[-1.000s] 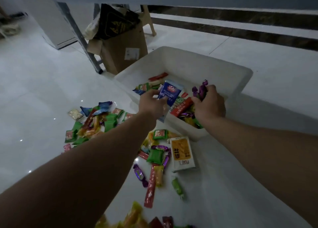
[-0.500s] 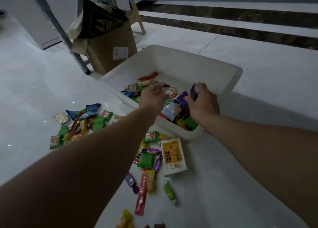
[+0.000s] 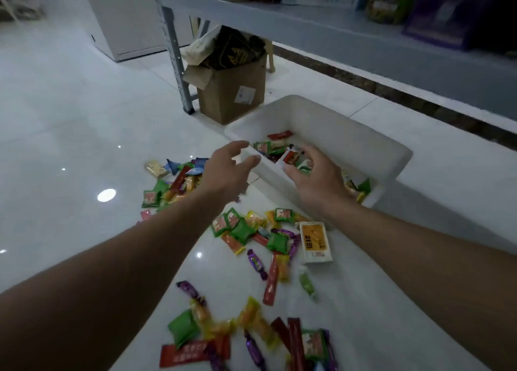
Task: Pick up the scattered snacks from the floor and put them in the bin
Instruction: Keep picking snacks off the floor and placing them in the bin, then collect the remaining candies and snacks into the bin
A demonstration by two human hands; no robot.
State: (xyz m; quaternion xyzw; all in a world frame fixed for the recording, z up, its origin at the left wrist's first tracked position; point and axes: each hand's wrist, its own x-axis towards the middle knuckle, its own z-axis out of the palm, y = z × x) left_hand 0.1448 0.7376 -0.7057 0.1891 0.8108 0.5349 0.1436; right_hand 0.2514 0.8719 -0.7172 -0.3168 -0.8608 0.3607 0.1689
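A white rectangular bin [image 3: 335, 124] stands on the pale tiled floor with several wrapped snacks in it. My left hand [image 3: 226, 172] hovers just outside its near left corner, fingers spread and empty. My right hand [image 3: 316, 175] is over the bin's near wall, fingers relaxed above the snacks, holding nothing. Many snacks lie on the floor: a cluster of green, orange and purple wrappers [image 3: 251, 230] beneath my hands, a white-and-yellow packet [image 3: 315, 242], a pile to the left [image 3: 170, 183], and more at the bottom [image 3: 251, 340].
A brown cardboard box [image 3: 232, 91] stuffed with bags stands behind the bin beside a metal shelf leg [image 3: 174, 49]. A grey shelf [image 3: 335, 29] with packaged goods runs overhead to the right. A white cabinet [image 3: 126, 15] stands at the back left.
Both hands have let go of the snacks they held over the bin and pulled back towards its near edge, fingers now spread. The view has tilted up, showing the shelf.
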